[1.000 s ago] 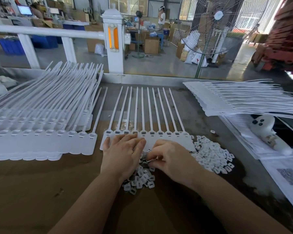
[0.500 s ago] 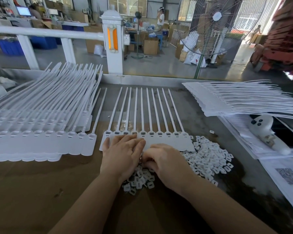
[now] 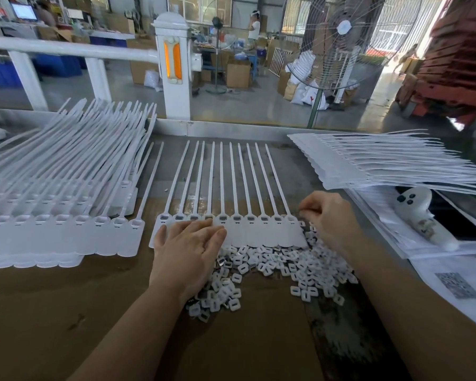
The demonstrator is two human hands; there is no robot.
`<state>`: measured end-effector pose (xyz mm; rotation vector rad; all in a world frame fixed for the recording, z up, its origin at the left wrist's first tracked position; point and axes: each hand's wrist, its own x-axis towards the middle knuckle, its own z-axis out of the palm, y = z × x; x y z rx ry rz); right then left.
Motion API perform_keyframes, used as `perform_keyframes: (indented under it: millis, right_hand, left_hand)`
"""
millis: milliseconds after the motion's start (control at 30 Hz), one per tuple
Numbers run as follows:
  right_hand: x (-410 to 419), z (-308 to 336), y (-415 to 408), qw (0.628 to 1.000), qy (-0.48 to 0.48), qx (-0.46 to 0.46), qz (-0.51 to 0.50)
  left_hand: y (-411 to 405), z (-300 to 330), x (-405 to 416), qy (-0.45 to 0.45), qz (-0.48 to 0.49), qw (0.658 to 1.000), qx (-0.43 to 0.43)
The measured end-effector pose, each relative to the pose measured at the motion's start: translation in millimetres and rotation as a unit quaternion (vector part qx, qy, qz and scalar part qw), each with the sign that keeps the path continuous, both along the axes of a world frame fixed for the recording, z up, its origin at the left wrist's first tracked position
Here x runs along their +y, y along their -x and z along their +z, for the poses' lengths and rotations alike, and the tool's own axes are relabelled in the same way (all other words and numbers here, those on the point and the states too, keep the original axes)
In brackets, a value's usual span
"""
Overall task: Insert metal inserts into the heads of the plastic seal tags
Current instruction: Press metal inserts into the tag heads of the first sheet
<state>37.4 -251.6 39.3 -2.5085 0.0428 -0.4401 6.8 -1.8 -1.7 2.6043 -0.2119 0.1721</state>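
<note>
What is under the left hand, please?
The left hand lies flat on the left flags of the middle tag strip, its heel over the pile of inserts. Whatever lies beneath the palm itself is covered and cannot be seen.

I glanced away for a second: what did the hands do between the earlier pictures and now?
The right hand left the pile of inserts and moved right and up to the rightmost tag head, fingers curled as if pinching something too small to see. The left hand stayed flat on the row of tags. The side stacks did not move.
</note>
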Motion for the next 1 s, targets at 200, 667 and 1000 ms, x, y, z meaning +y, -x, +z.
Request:
perform_keyframes:
  millis: [200,667,1000]
  right_hand:
    - [0.0,-3.0,-8.5,0.998,0.063,0.01,0.001]
    - [14.4,-4.1,-7.9,0.963,0.263,0.044,0.041]
    - [10.5,-9.7,0.7,0.966,0.25,0.034,0.049]
  left_hand:
    - [-0.6,0.0,0.1,-0.006,-0.004,1.0,-0.004]
    - [-1.0,-1.4,0.9,-0.008,-0.002,1.0,-0.009]
    - [-3.0,-3.6,1.3,-0.006,0.0,1.0,-0.012]
